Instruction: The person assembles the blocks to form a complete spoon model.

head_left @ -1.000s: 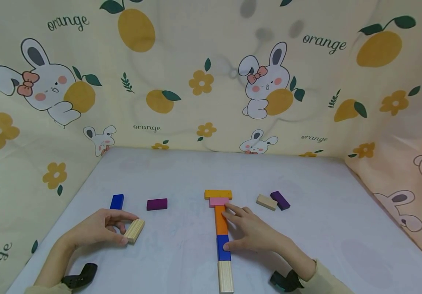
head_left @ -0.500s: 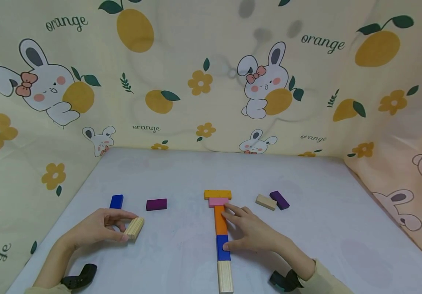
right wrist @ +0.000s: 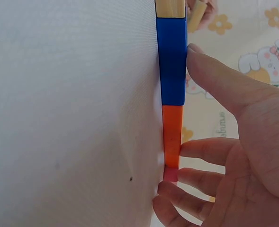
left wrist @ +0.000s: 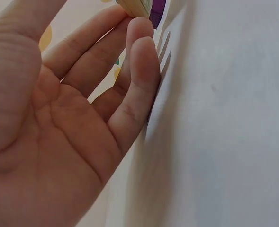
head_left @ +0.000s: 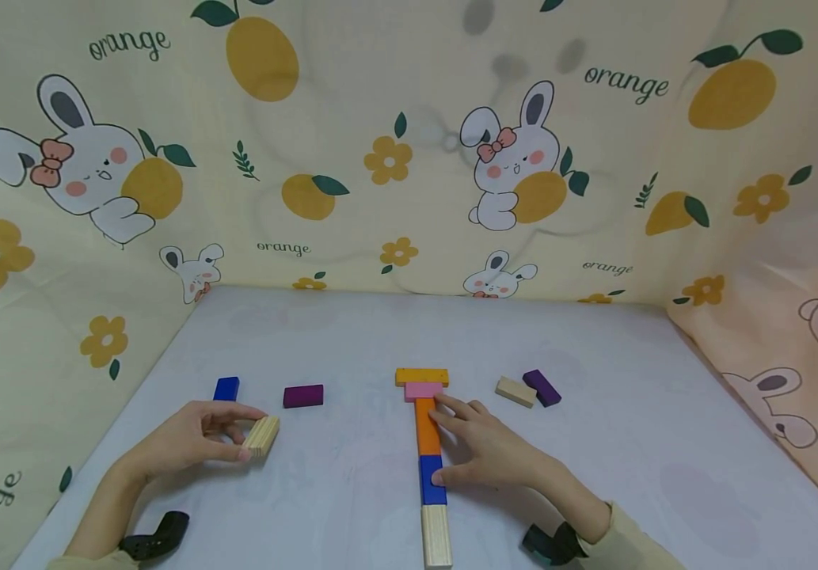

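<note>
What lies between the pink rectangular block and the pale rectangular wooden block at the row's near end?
An orange rectangular block, nearer the pink one, then a blue rectangular block, as the head view shows.

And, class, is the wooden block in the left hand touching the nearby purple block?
Apart: the head view shows white tabletop between the wooden block and the purple block.

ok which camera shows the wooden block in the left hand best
The head view: the wooden block shows nearly whole there, pinched by the left hand. The left wrist view catches only part at its top edge; the right wrist view shows it small in the background.
</note>
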The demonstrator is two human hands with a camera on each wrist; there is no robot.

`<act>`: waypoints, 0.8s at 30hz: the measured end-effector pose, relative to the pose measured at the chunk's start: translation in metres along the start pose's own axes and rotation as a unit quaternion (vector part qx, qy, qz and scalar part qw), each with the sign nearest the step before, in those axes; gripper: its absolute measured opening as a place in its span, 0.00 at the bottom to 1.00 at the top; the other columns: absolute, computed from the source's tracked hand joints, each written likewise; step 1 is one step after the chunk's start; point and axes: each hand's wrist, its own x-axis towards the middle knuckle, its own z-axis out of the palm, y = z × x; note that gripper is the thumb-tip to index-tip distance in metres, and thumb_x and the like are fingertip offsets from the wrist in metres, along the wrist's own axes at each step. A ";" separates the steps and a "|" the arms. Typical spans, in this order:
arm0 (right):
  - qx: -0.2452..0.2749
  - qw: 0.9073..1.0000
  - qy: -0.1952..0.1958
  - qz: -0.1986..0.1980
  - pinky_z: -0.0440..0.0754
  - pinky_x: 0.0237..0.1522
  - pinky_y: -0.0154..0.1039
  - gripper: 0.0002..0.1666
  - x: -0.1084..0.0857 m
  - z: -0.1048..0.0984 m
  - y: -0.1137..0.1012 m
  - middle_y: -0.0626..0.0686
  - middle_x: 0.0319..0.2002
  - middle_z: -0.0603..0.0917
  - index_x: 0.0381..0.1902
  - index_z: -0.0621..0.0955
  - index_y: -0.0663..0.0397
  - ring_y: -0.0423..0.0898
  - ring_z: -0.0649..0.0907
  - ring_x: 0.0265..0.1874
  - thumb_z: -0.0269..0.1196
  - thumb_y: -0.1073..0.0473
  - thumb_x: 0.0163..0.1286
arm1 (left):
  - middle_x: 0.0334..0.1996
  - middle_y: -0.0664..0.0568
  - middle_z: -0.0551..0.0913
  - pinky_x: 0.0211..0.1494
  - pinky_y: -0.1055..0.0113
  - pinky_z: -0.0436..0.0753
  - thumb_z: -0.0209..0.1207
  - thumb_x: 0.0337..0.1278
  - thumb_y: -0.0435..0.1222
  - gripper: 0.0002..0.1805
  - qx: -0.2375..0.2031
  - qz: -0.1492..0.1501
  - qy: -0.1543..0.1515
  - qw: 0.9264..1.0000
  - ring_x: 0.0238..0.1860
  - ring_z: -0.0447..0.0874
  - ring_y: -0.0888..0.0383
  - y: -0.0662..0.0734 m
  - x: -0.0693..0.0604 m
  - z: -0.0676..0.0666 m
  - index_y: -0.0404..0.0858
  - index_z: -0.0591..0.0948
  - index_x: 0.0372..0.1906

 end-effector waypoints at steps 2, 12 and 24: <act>0.001 1.000 0.000 -0.001 0.69 0.62 0.56 0.54 0.000 0.000 0.000 0.52 0.76 0.56 0.73 0.67 0.51 0.53 0.64 0.65 0.66 0.28 0.57 | 0.41 0.50 0.83 0.48 0.58 0.75 0.73 0.50 0.43 0.30 0.001 0.001 0.005 1.000 0.43 0.80 0.50 0.000 0.000 0.000 0.40 0.81 0.59; 0.003 1.000 -0.004 0.003 0.68 0.62 0.57 0.54 0.000 -0.001 0.000 0.52 0.76 0.56 0.73 0.67 0.50 0.53 0.64 0.65 0.65 0.27 0.56 | 0.44 0.49 0.82 0.43 0.64 0.81 0.75 0.46 0.45 0.28 -0.013 -0.006 0.066 0.998 0.43 0.79 0.47 0.007 0.001 0.005 0.47 0.83 0.56; 0.002 1.000 -0.001 0.002 0.68 0.62 0.58 0.55 0.000 0.000 0.002 0.52 0.76 0.56 0.74 0.67 0.50 0.54 0.64 0.66 0.65 0.27 0.56 | 0.36 0.48 0.81 0.36 0.66 0.80 0.76 0.43 0.48 0.31 -0.004 -0.004 0.128 0.992 0.36 0.79 0.49 0.022 0.009 0.011 0.47 0.82 0.57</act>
